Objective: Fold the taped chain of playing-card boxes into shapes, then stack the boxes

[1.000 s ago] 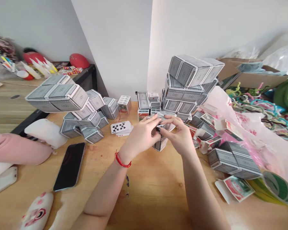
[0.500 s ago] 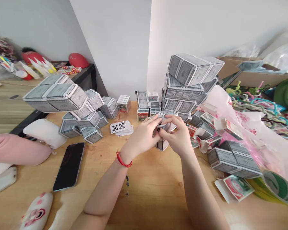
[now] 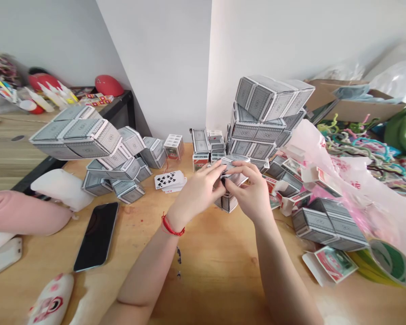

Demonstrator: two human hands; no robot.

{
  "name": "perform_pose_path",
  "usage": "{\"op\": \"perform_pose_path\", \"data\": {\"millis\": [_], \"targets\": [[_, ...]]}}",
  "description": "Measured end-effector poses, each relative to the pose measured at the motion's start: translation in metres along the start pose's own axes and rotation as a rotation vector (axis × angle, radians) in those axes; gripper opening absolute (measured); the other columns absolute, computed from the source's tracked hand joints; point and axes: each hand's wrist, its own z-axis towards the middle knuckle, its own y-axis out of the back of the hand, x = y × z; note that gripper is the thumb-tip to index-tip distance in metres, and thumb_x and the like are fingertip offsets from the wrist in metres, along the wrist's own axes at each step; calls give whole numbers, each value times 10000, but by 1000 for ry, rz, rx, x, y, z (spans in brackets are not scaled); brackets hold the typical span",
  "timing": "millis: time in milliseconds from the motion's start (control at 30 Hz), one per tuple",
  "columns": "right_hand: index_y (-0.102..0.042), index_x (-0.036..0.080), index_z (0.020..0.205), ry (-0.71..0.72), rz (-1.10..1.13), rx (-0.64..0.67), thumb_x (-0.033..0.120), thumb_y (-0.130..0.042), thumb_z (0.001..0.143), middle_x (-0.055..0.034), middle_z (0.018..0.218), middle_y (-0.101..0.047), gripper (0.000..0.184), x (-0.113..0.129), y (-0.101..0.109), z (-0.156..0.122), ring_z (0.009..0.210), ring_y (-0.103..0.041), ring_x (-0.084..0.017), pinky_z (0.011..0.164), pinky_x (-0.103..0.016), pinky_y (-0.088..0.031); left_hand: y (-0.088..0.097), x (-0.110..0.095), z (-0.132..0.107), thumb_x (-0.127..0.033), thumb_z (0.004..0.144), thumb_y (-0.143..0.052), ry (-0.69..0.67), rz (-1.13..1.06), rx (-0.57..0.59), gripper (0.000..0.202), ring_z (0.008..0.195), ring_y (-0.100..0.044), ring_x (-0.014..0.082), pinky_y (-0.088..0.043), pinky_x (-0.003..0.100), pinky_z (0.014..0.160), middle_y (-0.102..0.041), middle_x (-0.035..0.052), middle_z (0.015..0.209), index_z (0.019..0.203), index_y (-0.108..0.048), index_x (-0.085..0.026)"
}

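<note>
Leaning in from beside the table (image 3: pixel 219 280), I look first at the open cardboard box (image 3: pixel 362 111) at the back right, where crumpled pale-blue material (image 3: pixel 352 92) pokes up over the rim. Nearer, a red-and-white card carton (image 3: pixel 336 265) lies with its flap out; I can't see whether it holds anything. More opened cartons (image 3: pixel 325 180) are jumbled beside the pink plastic bag (image 3: pixel 368 194).

The small block of grey-backed cards (image 3: pixel 228 202) sits at the middle of the table, just in front of the tall card tower (image 3: pixel 257 134), largely hidden under the fingers. Both forearms stretch forward and converge on it. The left hand (image 3: pixel 203 187), a red string bracelet (image 3: pixel 171 226) at its wrist, curls its fingers over the top, closed on the block. The right hand (image 3: pixel 252 192) pinches the same block from the other side, its dark-nailed thumb bent inward near the left thumb.
</note>
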Motion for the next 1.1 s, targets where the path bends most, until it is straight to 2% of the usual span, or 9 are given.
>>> {"op": "perform_pose_path", "data": {"millis": [133, 300, 467, 767, 1100], "targets": [[-672, 249, 788, 52, -61, -52, 215, -622, 701, -58, 1081, -620, 106, 4, -2, -4, 1077, -554, -259, 910, -460, -381, 0, 0, 1, -208, 875, -486, 2, -31, 13, 413, 1268, -489, 233, -442, 398, 1048, -511, 125, 1373, 1281, -517, -139], [-674, 259, 799, 133, -190, -119, 200, -615, 709, -51, 1067, -628, 122, 10, -2, -8, 1043, -542, -260, 930, -478, -354, 2, 4, 0, -263, 888, -488, 20, -155, 47, 437, 1286, -469, 213, -416, 381, 1076, -486, 66, 1404, 1322, -491, -210], [-684, 264, 831, 181, -227, -116, 198, -597, 727, -59, 1079, -622, 151, 13, 1, -9, 1046, -545, -263, 937, -474, -356, 6, 8, -1, -253, 885, -488, 54, -249, 76, 452, 1315, -432, 206, -384, 380, 1107, -487, 29, 1405, 1337, -485, -244], [-687, 277, 884, 247, -262, -126, 192, -587, 760, -54, 1119, -603, 180, 9, 2, -10, 1065, -540, -262, 951, -479, -354, 4, 9, 0, -247, 868, -506, 78, -321, 61, 474, 1323, -419, 209, -402, 379, 1097, -491, 34, 1400, 1342, -484, -232], [-683, 293, 919, 240, -285, -133, 206, -585, 772, -56, 1147, -597, 197, 9, 3, -11, 1071, -511, -279, 935, -503, -376, 0, 8, 1, -239, 863, -513, 82, -360, 27, 467, 1333, -407, 204, -389, 381, 1105, -498, 41, 1395, 1329, -499, -231]]}}
